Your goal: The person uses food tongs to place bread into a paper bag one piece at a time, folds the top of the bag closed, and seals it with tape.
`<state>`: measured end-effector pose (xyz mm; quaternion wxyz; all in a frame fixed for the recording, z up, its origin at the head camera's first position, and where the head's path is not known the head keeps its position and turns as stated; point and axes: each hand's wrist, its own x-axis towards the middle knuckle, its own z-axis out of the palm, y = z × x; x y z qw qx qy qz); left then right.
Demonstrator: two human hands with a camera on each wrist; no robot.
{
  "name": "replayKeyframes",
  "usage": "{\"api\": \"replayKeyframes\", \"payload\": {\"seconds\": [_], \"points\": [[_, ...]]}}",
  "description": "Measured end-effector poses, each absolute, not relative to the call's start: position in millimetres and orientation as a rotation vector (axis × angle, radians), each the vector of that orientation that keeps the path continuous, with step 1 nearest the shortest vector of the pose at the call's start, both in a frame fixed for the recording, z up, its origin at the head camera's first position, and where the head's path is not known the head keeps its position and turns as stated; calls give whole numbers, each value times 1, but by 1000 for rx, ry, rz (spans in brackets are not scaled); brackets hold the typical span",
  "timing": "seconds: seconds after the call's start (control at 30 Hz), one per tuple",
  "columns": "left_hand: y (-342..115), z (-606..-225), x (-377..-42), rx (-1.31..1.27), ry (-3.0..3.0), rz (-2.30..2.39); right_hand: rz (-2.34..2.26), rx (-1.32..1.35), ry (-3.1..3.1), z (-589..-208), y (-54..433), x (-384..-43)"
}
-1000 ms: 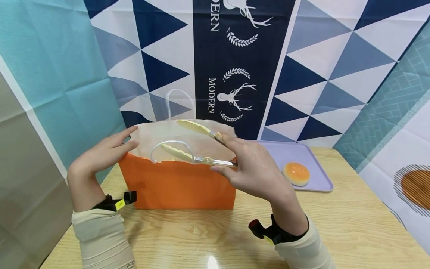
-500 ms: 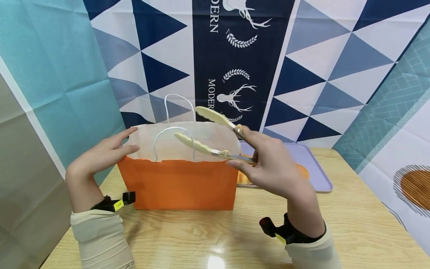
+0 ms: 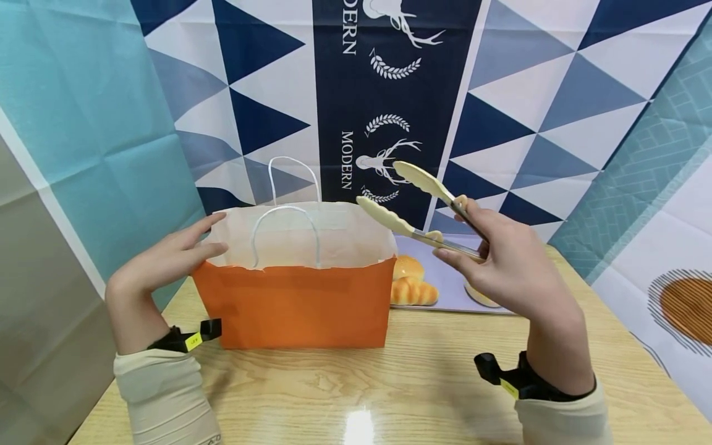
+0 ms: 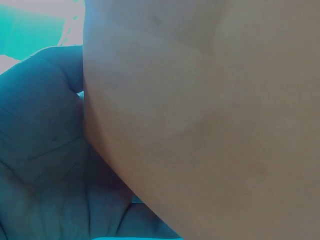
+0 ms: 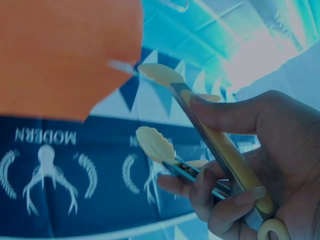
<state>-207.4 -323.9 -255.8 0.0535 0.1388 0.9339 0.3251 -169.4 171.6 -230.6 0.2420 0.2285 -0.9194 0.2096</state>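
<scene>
An orange paper bag (image 3: 300,309) with a white inside and two thin white handles stands upright at centre-left. My left hand (image 3: 172,253) holds its left side at the top, thumb and forefinger at the rim. In the left wrist view the bag's wall (image 4: 210,125) hides most of the fingers. My right hand (image 3: 512,259) grips food tongs (image 5: 220,145) with metal arms and cream scalloped tips. Their arms stand spread, nothing between the tips, above and right of the bag's rim in the head view. The bag's bottom is hidden.
Behind and right of the bag lies a lilac tray (image 3: 450,296). It bears a ridged bread roll (image 3: 414,292), a round bun (image 3: 408,267) and another bun (image 3: 479,295) partly hidden by my right hand. A patterned cloth (image 3: 389,93) hangs behind the wooden table (image 3: 311,395).
My right hand has moved right with the tongs, out of the bag's mouth and over towards the tray. The tray's left-hand breads have come into view. My left hand has stayed on the bag.
</scene>
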Motion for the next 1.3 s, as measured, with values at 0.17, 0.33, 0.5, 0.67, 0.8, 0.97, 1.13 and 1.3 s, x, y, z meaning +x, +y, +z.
{"api": "replayKeyframes", "payload": {"seconds": [0.17, 0.33, 0.5, 0.67, 0.8, 0.97, 1.13, 1.3], "points": [[-324, -256, -207, 424, 2830, 1003, 527, 585, -2592, -236, 191, -178], [-323, -256, -206, 430, 2829, 1004, 531, 557, -2719, -241, 208, -188], [-323, -256, -207, 439, 2828, 997, 544, 463, -2842, -243, 223, -194], [-324, -256, -208, 452, 2827, 1000, 521, 406, -2852, -245, 235, -199], [-325, -255, -207, 453, 2835, 991, 530, 379, -2923, -252, 244, -209], [-325, -255, -206, 463, 2835, 998, 492, 438, -3038, -265, 257, -225], [-326, -256, -207, 468, 2837, 999, 474, 425, -3129, -277, 272, -239], [-326, -258, -208, 471, 2846, 988, 409, 402, -3219, -288, 284, -253]]}}
